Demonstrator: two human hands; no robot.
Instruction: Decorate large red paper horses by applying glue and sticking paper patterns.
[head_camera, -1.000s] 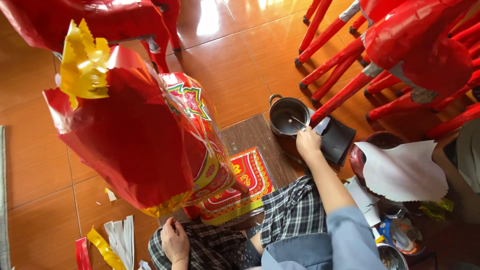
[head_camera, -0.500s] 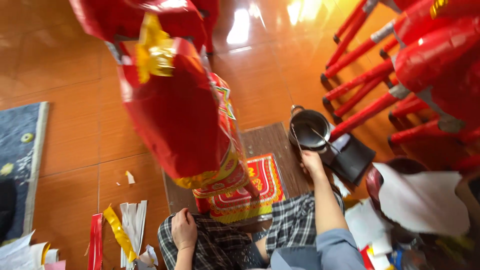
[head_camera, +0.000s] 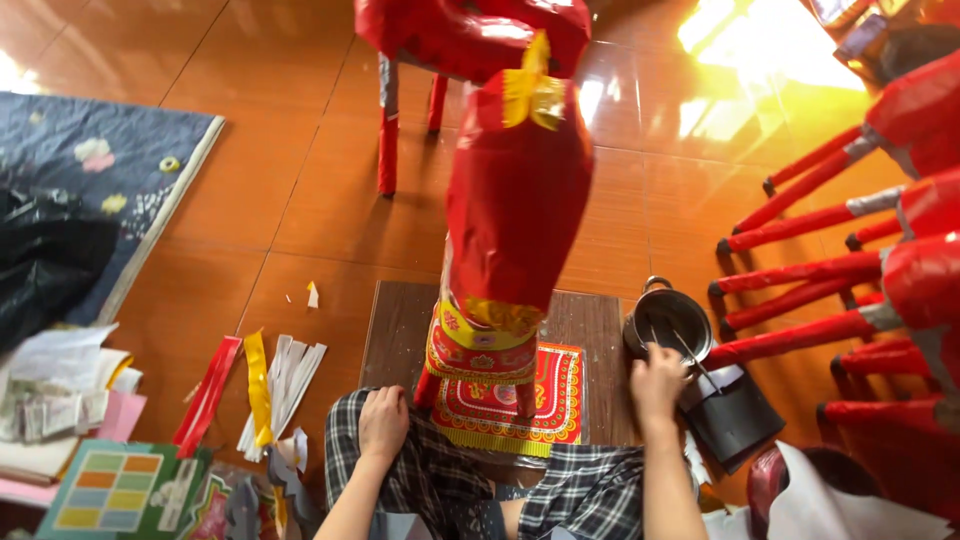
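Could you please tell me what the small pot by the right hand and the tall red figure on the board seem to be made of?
The small round grey pot looks like bare metal: dull silvery sheen, thin rim, wire-like handle. The tall red figure seems covered in glossy paper or foil: creased, shiny surface, with a yellow cut-paper tuft; its frame is hidden. The right hand holds a thin stick into the pot.

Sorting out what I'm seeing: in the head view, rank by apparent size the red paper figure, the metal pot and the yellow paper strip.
1. red paper figure, largest, though nearest the camera
2. metal pot, beside the right hand
3. yellow paper strip, smallest
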